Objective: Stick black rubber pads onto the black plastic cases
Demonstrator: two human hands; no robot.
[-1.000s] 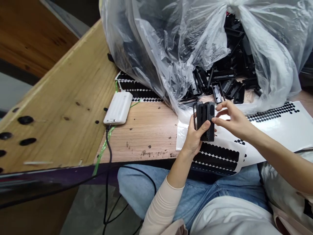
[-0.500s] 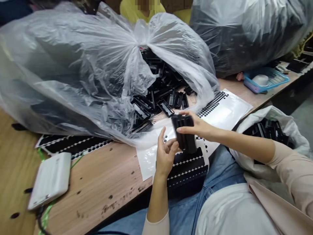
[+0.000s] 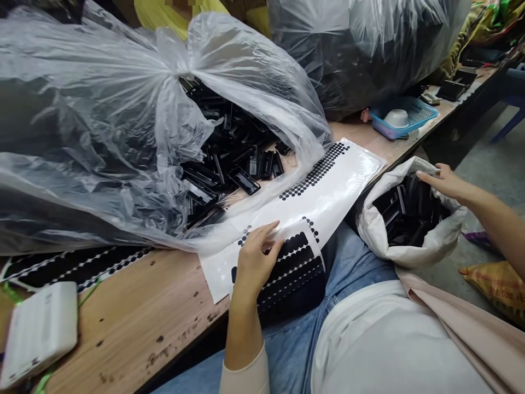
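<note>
My left hand [image 3: 256, 260] rests on a white backing sheet with rows of black adhesive pads [image 3: 293, 262], its fingertips at the sheet's upper edge. A longer glossy sheet with black dots [image 3: 324, 183] lies under it. My right hand [image 3: 445, 183] is at the rim of a white sack [image 3: 410, 243], fingers extended and holding nothing visible. Black plastic parts [image 3: 410, 210] fill the sack. More black parts [image 3: 229, 148] spill from a clear plastic bag [image 3: 82, 137] on the table.
The wooden table [image 3: 135, 317] carries a white power bank [image 3: 39, 334] at the lower left. A blue basket with a white bowl [image 3: 402, 117] and a dark-filled bag [image 3: 361, 54] stand beyond. A person in a yellow top [image 3: 180, 8] is across the table.
The black part held between my hands is no longer in view. My right hand has moved right to the sack, my left hand has dropped to the sheet, and the view has swung right.
</note>
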